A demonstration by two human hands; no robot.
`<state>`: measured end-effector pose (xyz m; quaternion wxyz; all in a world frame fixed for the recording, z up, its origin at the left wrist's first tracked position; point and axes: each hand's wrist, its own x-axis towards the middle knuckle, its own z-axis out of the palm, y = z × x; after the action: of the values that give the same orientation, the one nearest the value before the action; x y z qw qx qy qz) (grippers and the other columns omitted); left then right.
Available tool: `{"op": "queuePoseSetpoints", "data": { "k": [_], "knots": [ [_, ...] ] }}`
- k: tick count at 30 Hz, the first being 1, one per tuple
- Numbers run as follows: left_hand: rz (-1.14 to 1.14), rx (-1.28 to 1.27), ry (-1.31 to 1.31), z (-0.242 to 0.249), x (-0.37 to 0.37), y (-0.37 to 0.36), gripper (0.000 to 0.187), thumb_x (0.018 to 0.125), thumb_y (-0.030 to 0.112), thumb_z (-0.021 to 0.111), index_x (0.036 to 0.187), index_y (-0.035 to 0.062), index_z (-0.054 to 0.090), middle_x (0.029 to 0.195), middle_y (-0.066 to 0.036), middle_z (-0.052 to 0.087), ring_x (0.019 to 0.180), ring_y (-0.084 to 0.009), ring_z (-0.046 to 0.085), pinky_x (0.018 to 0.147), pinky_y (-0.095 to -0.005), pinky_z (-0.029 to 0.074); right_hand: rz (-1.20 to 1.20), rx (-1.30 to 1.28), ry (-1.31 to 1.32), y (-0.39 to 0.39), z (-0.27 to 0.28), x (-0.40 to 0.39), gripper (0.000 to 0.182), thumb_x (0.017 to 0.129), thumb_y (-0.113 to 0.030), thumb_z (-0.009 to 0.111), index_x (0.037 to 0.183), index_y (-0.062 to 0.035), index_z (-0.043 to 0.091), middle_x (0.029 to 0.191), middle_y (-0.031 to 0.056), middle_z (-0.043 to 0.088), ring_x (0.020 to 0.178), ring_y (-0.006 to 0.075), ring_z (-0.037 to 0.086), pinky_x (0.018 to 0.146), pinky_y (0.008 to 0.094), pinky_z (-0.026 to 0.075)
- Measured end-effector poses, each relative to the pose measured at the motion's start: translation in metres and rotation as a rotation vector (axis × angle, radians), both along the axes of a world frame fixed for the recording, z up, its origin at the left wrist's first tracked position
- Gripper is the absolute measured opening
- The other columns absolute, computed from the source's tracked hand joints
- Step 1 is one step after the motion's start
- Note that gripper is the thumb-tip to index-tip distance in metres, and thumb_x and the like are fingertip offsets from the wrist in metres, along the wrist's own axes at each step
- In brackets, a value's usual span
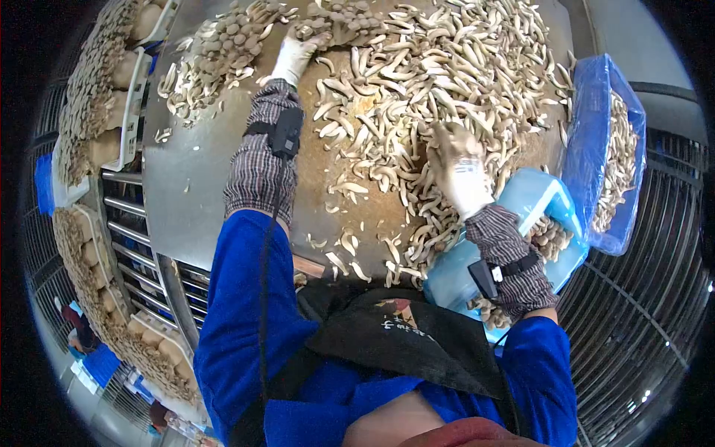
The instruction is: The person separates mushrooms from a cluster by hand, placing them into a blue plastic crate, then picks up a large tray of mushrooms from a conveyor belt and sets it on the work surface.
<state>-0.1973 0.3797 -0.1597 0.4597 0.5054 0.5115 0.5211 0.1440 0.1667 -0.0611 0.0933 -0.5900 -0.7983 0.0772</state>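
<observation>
Left hand (301, 51), fingers grasping caps-up mushroom cluster (350, 25), right hand (458, 170) blurred, grip unclear, loose mushrooms (439, 67), long axes every way

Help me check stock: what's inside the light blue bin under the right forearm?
Mushrooms show in the light blue bin on both sides of the right sleeve. The sleeve hides the middle; the bottom is covered.

Single head view — forward, steeply down over apron (406, 339) to mushrooms (428, 93) — near, wide-angle.

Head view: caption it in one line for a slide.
Gloved left hand at a mushroom cluster, gloved right hand at loose mushrooms strewn over a metal table.
</observation>
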Motion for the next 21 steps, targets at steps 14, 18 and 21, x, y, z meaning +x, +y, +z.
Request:
{"op": "queuePoseSetpoints", "data": {
  "k": [14,18,21],
  "knots": [
    [0.181,-0.217,-0.778,0.0,-0.003,-0.171,0.043,0.089,0.018,0.068,0.127,0.0041,0.054,0.114,-0.011,0.065,0.101,-0.0254,0.065,0.094,-0.0434,0.05,0.244,0.072,0.279,-0.018,-0.028,-0.064,0.027,0.083,-0.02,0.064,0.103,-0.002,0.061,0.113,0.0169,0.055,0.113,0.0375,0.049,0.1,0.0472,0.037],
    [0.097,-0.2,-0.834,0.023,0.013,-0.231,0.047,0.091,0.017,0.065,0.134,0.0046,0.049,0.132,-0.008,0.058,0.122,-0.0235,0.056,0.108,-0.0436,0.043,-0.06,-0.297,0.64,-0.046,-0.006,-0.045,0.028,0.088,-0.018,0.068,0.106,0.0035,0.062,0.111,0.0196,0.064,0.1,0.0305,0.063,0.087,0.0363,0.05],
    [0.111,-0.255,-0.889,0.036,0.022,-0.271,0.047,0.091,0.016,0.065,0.134,0.0067,0.05,0.133,-0.008,0.058,0.121,-0.0255,0.056,0.108,-0.0464,0.042,-0.125,-0.196,0.861,-0.076,0.037,-0.019,0.028,0.09,-0.012,0.066,0.112,0.0036,0.062,0.107,0.0152,0.066,0.097,0.0224,0.064,0.085,0.0331,0.051]
  ]
}}
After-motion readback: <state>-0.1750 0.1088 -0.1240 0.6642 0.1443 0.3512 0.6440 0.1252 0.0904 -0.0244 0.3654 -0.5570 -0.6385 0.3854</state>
